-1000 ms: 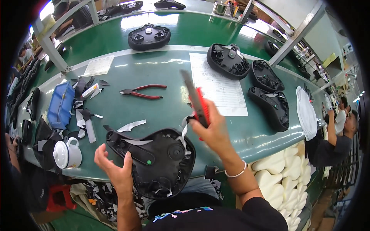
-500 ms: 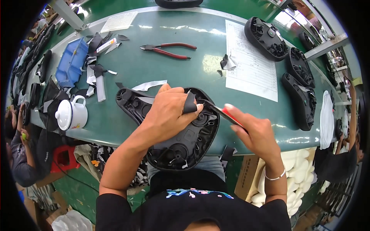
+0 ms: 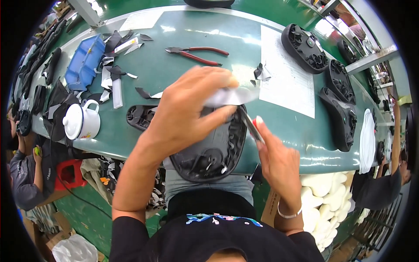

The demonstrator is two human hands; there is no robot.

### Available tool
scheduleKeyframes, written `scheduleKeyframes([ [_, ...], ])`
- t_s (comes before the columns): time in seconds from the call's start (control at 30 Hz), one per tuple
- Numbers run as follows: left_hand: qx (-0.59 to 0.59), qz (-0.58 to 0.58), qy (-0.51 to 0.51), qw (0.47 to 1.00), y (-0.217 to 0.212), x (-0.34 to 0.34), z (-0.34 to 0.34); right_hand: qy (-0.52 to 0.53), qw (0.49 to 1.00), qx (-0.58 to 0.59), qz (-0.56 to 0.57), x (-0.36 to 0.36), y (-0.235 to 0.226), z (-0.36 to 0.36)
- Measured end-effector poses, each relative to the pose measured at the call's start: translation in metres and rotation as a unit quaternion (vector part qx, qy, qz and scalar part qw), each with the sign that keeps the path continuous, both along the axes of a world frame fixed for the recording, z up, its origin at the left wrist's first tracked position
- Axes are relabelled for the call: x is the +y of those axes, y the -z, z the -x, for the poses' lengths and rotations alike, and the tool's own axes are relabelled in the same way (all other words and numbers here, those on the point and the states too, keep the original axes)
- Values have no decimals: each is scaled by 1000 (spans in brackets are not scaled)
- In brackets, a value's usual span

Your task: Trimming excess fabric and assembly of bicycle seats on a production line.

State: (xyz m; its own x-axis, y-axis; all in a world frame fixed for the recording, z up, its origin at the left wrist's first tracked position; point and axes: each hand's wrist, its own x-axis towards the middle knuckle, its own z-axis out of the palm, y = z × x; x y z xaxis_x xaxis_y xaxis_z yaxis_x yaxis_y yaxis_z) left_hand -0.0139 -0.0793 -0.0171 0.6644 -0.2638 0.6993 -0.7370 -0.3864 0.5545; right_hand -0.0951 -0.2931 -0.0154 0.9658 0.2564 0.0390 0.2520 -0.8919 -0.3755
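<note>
A black padded shell, hollow side up with gathered fabric round its inner rim, lies over the table's near edge above my lap. My left hand is above it, smeared by motion. Its fingers pinch a whitish fabric scrap, blurred too. My right hand grips a slim cutter knife with a red part, held against the shell's right rim. The knife's tip is hard to make out. My left hand and forearm hide part of the shell's narrow end.
Red-handled cutting pliers lie farther back on the green table. Leftward are a blue bin, dark and white scraps, and a white enamel mug. On the right are a paper sheet and several black shells.
My left hand has risen off the shell, drawing the scrap up and right. My right hand has come slightly left and down with the knife. The view has shifted a little.
</note>
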Motion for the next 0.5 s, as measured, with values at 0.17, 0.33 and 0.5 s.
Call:
scheduleKeyframes([
  [0.17,-60,-175,-148,972,18,12,-43,-28,983,-82,163,16,10,-7],
  [0.33,370,295,-66,879,26,41,-37,-31,987,-46,149,12,-7,16],
  [0.5,510,456,4,729,13,29,49,-190,962,-66,186,-19,-22,-80],
])
